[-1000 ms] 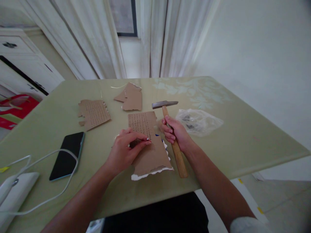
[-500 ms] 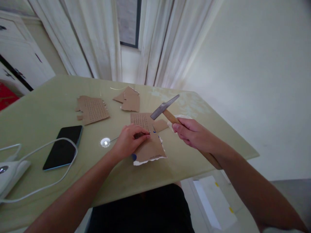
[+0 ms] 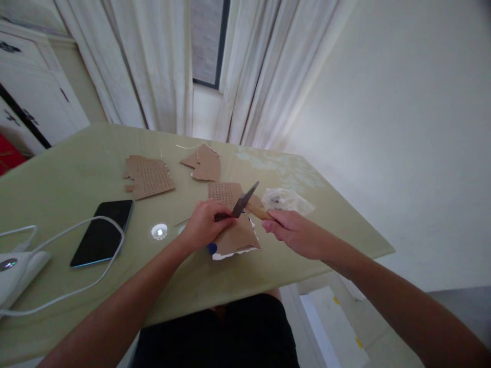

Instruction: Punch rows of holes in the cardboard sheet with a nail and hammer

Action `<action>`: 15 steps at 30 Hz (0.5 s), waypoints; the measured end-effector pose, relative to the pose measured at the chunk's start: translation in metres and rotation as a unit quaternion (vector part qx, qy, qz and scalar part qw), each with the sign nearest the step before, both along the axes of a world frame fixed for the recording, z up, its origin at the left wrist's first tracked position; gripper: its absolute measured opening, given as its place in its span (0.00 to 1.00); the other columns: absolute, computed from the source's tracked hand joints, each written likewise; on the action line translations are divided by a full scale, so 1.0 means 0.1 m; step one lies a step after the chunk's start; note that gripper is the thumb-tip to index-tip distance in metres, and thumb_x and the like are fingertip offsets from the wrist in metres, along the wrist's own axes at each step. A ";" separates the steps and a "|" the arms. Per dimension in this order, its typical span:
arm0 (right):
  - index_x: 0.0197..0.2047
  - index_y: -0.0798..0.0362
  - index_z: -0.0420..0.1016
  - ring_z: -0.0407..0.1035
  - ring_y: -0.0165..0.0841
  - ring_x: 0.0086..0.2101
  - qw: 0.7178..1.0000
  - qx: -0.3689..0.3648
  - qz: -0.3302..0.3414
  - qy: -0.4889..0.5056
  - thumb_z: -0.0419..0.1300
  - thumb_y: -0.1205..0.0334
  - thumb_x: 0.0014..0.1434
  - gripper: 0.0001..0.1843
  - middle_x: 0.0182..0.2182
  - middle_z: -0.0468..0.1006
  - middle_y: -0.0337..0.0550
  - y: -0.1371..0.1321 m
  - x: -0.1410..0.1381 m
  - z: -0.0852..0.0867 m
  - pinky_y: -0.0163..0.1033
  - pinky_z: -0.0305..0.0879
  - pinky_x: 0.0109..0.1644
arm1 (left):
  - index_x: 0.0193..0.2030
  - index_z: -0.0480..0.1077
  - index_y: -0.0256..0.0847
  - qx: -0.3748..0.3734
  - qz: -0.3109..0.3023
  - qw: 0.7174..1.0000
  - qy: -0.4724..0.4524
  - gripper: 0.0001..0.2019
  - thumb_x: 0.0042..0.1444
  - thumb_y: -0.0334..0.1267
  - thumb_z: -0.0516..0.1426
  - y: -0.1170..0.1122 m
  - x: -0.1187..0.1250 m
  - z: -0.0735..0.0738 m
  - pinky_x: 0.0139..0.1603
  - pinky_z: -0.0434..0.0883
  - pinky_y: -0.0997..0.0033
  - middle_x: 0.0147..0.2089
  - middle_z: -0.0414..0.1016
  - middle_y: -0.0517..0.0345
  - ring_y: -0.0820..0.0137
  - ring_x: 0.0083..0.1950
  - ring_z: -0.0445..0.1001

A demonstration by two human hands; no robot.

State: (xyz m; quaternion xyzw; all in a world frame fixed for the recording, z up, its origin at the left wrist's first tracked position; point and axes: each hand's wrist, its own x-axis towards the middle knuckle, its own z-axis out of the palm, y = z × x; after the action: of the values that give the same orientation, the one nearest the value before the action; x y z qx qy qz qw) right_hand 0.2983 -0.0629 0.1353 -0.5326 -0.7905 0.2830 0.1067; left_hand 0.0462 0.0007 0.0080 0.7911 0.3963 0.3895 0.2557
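In my right hand (image 3: 293, 231) is a hammer (image 3: 245, 199), held by its wooden handle. Its metal head is lowered beside the fingertips of my left hand (image 3: 205, 222). That left hand pinches a small dark object (image 3: 220, 216), mostly covered by the fingers; its kind I cannot make out. Beneath both lies a torn piece of brown cardboard (image 3: 238, 237), with rows of small dark marks on its far part and a white ragged near edge. Whether the hammer head touches the dark object is unclear. A thin dark rod (image 3: 181, 222) shows left of my left hand.
Two more torn cardboard pieces, one marked with rows (image 3: 149, 176) and one plain (image 3: 207, 163), lie farther back. A crumpled clear plastic bag (image 3: 287, 200) rests beyond my right hand. Left are a black phone (image 3: 102, 232), a white cable (image 3: 88, 278) and a white device (image 3: 25, 278).
The hammer has come down and left, from raised above the cardboard to beside my left fingertips. My left hand keeps its pinch. The plastic bag is now more visible.
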 end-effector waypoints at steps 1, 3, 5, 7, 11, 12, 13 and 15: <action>0.33 0.49 0.64 0.64 0.33 0.29 1.000 -0.004 0.009 -0.017 0.52 0.49 0.76 0.20 0.27 0.68 0.36 0.00 0.00 -0.01 0.39 0.53 0.34 | 0.38 0.85 0.46 0.004 -0.004 1.000 0.006 0.03 0.62 0.38 0.68 0.00 0.00 0.00 0.47 0.70 0.61 0.40 0.87 0.56 0.61 0.44 0.81; 0.34 0.49 0.65 0.63 0.33 0.29 1.000 0.001 0.011 -0.021 0.51 0.48 0.76 0.20 0.27 0.67 0.36 -0.02 -0.01 -0.01 0.39 0.53 0.34 | 0.38 0.85 0.46 0.006 -0.011 1.000 0.008 0.04 0.63 0.39 0.67 0.00 0.00 0.00 0.49 0.70 0.61 0.41 0.87 0.56 0.61 0.46 0.81; 0.34 0.49 0.64 0.62 0.32 0.28 1.000 0.015 -0.004 0.007 0.50 0.47 0.77 0.21 0.26 0.66 0.35 -0.03 0.00 -0.02 0.39 0.54 0.34 | 0.39 0.86 0.47 -0.002 -0.009 1.000 -0.006 0.04 0.64 0.40 0.67 0.00 -0.01 0.00 0.51 0.71 0.60 0.43 0.87 0.56 0.61 0.47 0.82; 0.34 0.49 0.64 0.61 0.32 0.28 0.999 0.018 -0.014 0.025 0.50 0.48 0.77 0.21 0.25 0.65 0.34 -0.03 0.00 -0.05 0.38 0.54 0.34 | 0.39 0.86 0.48 -0.012 -0.010 1.000 -0.016 0.04 0.64 0.40 0.67 0.01 -0.01 0.00 0.51 0.72 0.61 0.45 0.86 0.56 0.62 0.47 0.82; 0.33 0.49 0.64 0.62 0.31 0.28 1.000 -0.005 0.015 -0.006 0.52 0.49 0.77 0.21 0.26 0.66 0.34 -0.01 0.02 -0.15 0.38 0.54 0.34 | 0.39 0.85 0.47 -0.011 -0.021 1.000 0.010 0.09 0.58 0.48 0.72 0.01 -0.02 0.02 0.52 0.73 0.60 0.46 0.85 0.55 0.61 0.46 0.81; 0.33 0.49 0.64 0.62 0.31 0.28 1.000 -0.010 0.015 -0.004 0.53 0.48 0.76 0.21 0.26 0.66 0.34 0.00 0.03 -0.17 0.38 0.53 0.34 | 0.40 0.85 0.46 -0.009 -0.018 1.000 0.019 0.13 0.56 0.51 0.73 0.00 -0.02 0.03 0.52 0.74 0.60 0.47 0.85 0.54 0.59 0.48 0.81; 0.33 0.49 0.64 0.61 0.31 0.28 1.000 -0.013 0.005 0.010 0.53 0.47 0.76 0.21 0.26 0.66 0.34 -0.01 0.03 -0.19 0.38 0.53 0.33 | 0.41 0.85 0.45 -0.008 -0.014 1.000 0.027 0.17 0.53 0.54 0.74 -0.01 -0.01 0.04 0.53 0.74 0.58 0.48 0.85 0.54 0.58 0.49 0.81; 0.34 0.49 0.63 0.60 0.30 0.27 0.998 -0.019 -0.034 0.058 0.52 0.46 0.77 0.20 0.25 0.64 0.32 -0.02 0.04 -0.22 0.37 0.54 0.32 | 0.46 0.85 0.45 -0.006 -0.003 0.999 0.038 0.23 0.49 0.57 0.75 -0.03 -0.01 0.06 0.56 0.73 0.56 0.51 0.84 0.52 0.55 0.52 0.81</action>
State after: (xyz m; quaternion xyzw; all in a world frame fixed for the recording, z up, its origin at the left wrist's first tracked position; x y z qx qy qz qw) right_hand 0.3023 -0.0644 0.1135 -0.5439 -0.7588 0.3246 0.1517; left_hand 0.0450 -0.0022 0.0142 0.8052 0.4055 0.3559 0.2464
